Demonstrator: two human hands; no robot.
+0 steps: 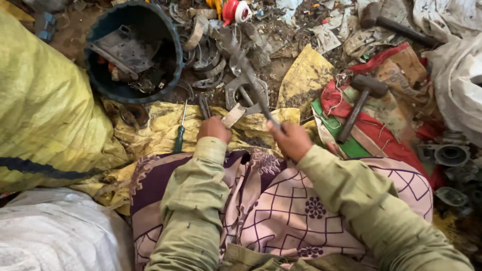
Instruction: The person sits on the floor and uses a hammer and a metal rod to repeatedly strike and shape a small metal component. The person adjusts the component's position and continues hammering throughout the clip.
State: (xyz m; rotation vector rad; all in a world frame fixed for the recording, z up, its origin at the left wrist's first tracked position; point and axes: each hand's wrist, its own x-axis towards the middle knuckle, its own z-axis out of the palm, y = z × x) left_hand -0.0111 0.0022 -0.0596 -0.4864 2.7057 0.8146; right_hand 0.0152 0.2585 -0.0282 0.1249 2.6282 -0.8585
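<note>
Metal strip being pinched in left hand over yellow sack at knees; hammer being gripped, raised and blurred, in right hand. Blue bucket being part-filled with scrap; many clamps lying unsorted beyond.

Even, soft daylight, no hard shadows. Motion blur on raised tool at upper centre. Bucket interior dark, upper left. Slight wide-angle stretch at frame edges. White fabric bright, right edge.
</note>
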